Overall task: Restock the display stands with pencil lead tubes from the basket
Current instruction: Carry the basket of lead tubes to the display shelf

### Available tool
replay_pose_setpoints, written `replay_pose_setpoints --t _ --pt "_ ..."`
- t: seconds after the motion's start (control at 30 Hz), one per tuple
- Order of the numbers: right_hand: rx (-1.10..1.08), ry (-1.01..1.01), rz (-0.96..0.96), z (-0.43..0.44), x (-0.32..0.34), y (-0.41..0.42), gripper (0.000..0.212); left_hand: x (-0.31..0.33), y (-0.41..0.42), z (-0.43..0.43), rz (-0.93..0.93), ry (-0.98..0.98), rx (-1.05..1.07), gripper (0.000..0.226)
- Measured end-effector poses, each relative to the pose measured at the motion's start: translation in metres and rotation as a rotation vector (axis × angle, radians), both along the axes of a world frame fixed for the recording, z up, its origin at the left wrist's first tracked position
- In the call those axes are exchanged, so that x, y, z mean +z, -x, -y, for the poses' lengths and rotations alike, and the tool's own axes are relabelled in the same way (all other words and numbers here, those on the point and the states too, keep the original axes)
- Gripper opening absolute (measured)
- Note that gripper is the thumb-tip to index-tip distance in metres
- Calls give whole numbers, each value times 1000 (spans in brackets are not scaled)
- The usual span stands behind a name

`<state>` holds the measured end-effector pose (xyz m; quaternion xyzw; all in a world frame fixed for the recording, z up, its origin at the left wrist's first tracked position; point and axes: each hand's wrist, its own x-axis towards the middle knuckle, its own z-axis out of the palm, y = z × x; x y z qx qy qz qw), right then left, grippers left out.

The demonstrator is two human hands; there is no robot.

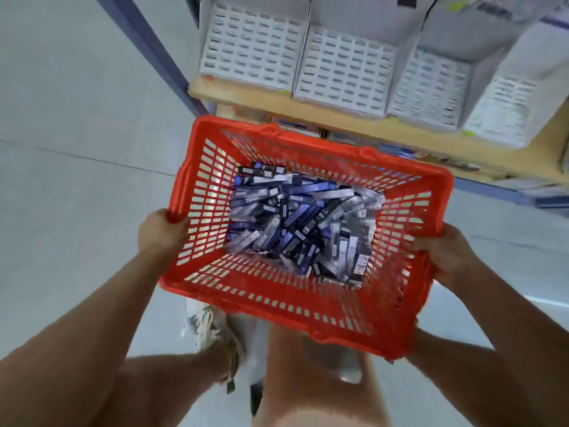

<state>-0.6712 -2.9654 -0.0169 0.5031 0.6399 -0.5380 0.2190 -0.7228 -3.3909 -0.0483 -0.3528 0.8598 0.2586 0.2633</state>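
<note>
Holding the orange basket (268,300) by 2 opposite rims: left hand (160,232) and right hand (446,254), each grip curled round its rim. Pencil lead tubes (301,226) heaped inside the basket, probably light, rigid, slick; pinch 1 mid-length. Display stands (341,72) beyond the basket.

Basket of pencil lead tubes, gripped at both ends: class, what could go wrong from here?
1. The left hand and right hand both grip the basket. Freeing one to restock the display stands may let it tip.
2. The pencil lead tubes lie loose in a heap, so a tilt could slide them to one side or spill them.
</note>
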Motion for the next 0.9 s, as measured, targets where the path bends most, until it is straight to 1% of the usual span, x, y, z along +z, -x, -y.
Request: replay_pose_setpoints --t 0.1,0.27,0.33,0.43,0.5,0.6,0.67,0.77,0.83,0.9 --pt "11 -56 -16 -1 -45 2 49 -18 16 0 106 -38 -80 22" --pt "62 -162 -12 -24 -90 22 53 -31 44 -6 233 -227 -189 28" --pt "90 -216 -15 -32 -102 28 46 -30 49 -9 286 -288 -237 28" --pt "146 -355 -28 -45 -110 38 28 -30 55 -18 359 -381 -283 33" --pt "230 -478 -33 -51 -103 43 25 -28 58 -28 396 -413 -300 35" --pt "428 -611 -73 -52 -86 40 21 -15 59 -45 373 -345 -331 23" --pt "522 -660 -116 -53 -80 32 24 -9 55 -53 295 -233 -380 28" --pt "585 -682 -174 -56 -78 14 35 0 33 -63 148 -100 -431 33" --pt "597 -677 -185 -56 -74 -1 33 6 18 -73 46 -53 -404 33" --pt "604 -695 -202 -53 -63 -17 34 11 7 -86 -30 41 -410 41"
